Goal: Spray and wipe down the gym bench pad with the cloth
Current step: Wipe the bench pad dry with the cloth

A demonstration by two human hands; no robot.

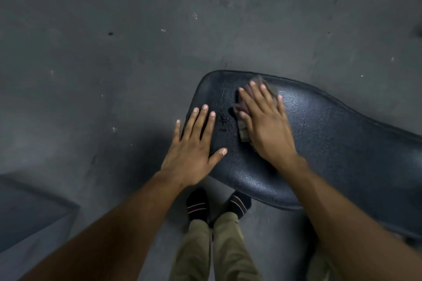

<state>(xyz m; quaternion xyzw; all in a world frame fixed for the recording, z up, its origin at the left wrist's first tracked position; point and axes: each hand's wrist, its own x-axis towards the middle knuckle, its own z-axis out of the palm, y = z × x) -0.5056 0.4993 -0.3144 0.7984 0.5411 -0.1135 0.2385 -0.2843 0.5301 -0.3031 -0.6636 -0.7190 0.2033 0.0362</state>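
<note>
While right hand (266, 125) presses cloth (243, 112) flat on pad (331, 139) | left hand (194, 148) spread, seemingly resting there, empty

Single head view, steeply downward, close over bench pad (319, 143), floor (114, 52) beyond.

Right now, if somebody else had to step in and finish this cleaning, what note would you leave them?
Right hand: fingers straight, pressing the cloth flat on the bench pad, near its rounded end.
Left hand: flat and empty, resting at the pad's left edge, fingers spread.
Spray bottle: not in view.
Done: wet droplets show on the pad just left of the cloth, so that end seems sprayed; wiping is under way there.
Left: wipe up those droplets, then probably work along the rest of the pad toward the right; how far it has already been wiped cannot be told.
</note>
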